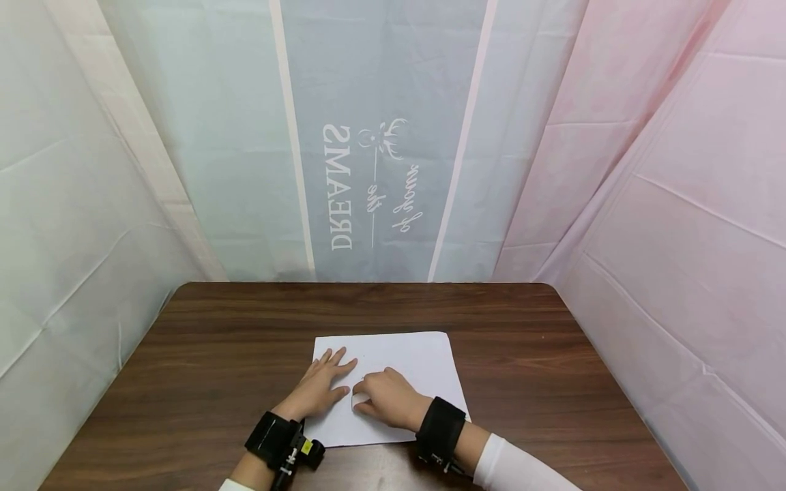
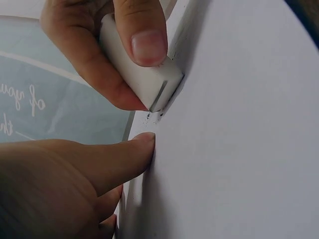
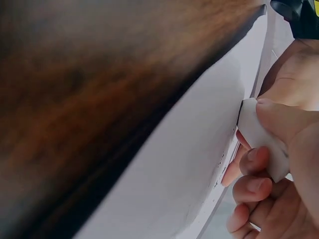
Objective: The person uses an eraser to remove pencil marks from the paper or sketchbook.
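Observation:
A white sheet of paper [image 1: 411, 354] lies on the brown wooden table. My left hand [image 1: 316, 389] rests on its left side with the fingers spread. Near the middle of the sheet, my right hand [image 1: 393, 399] pinches a white eraser [image 2: 139, 64] between thumb and fingers. One edge of the eraser, smudged dark, touches the paper in the left wrist view. Small dark crumbs lie on the sheet beside it, close to my left thumb [image 2: 142, 147]. From the right wrist view, the eraser [image 3: 259, 139] stands tilted against the paper, with more crumbs nearby.
The wooden table [image 1: 215, 361] extends around the paper on all sides. Behind it hangs a pale blue curtain [image 1: 381, 82] with mirrored lettering, and a pink curtain [image 1: 688, 239] closes off the right. Black straps with cameras sit on both wrists.

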